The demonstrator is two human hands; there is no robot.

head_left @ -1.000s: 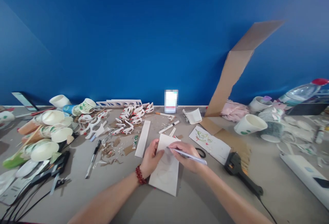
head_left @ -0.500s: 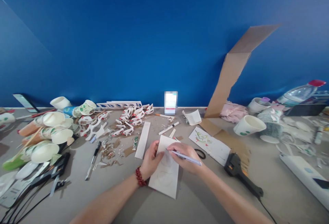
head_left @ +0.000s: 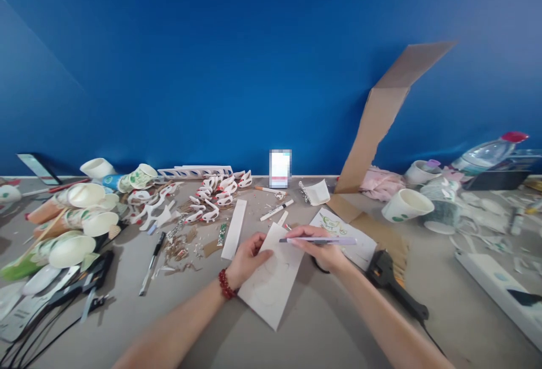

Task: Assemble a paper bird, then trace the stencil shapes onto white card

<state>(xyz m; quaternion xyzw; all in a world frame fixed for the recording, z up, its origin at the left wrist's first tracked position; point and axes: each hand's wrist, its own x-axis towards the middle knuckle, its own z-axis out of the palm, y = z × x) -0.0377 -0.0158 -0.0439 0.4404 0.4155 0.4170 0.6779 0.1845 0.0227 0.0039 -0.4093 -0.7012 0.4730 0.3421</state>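
Observation:
A white card (head_left: 270, 291) with faint curved pencil-like lines lies tilted on the table in front of me. My left hand (head_left: 248, 260) grips its upper left edge, thumb on top and fingers curled at the side. In my right hand (head_left: 319, 249) is a pale purple pen (head_left: 334, 241), pinched near its tip and lying almost level over the card's upper right part. Whether the tip touches the card I cannot tell. Partly behind my right hand lies a drawing of a green bird on white card (head_left: 359, 245). A dark ring-shaped thing beside my right wrist is mostly hidden.
A black glue gun (head_left: 398, 287) and a white power strip (head_left: 495, 295) are on the right. White bird-like cutouts (head_left: 212, 197), scraps (head_left: 180, 250), a black pen (head_left: 152, 264) and paper cups (head_left: 71, 250) lie left. A lit phone (head_left: 280, 168) stands at the wall beside bent cardboard (head_left: 376, 126).
The card has turned clockwise, its lower end swinging left. My right hand has shifted right, and the pen has tipped from slanting to nearly level. My left hand still holds the card.

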